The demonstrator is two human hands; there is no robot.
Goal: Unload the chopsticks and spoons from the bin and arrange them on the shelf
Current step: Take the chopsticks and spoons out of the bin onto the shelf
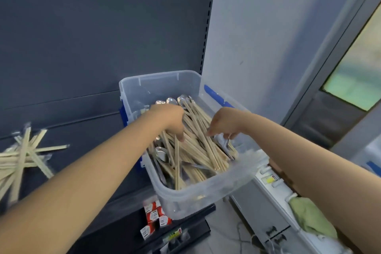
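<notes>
A clear plastic bin (pixel 206 194) with blue latches stands at the right end of the dark shelf (pixel 86 130). It holds many pale wooden chopsticks (pixel 204 150) and several metal spoons (pixel 172 100). My left hand (pixel 171 119) reaches down into the bin, fingers curled into the chopsticks. My right hand (pixel 223 122) is in the bin's right side with its fingers pinched on a metal spoon handle (pixel 227 142). A loose pile of wrapped chopsticks (pixel 20 161) lies on the shelf at the far left.
The shelf's dark back panel (pixel 103 37) rises behind the bin. Small red and white boxes (pixel 154 216) sit on a lower shelf. A white wall and a grey door frame (pixel 329 57) stand to the right, with a green cloth (pixel 311 216) below my right arm.
</notes>
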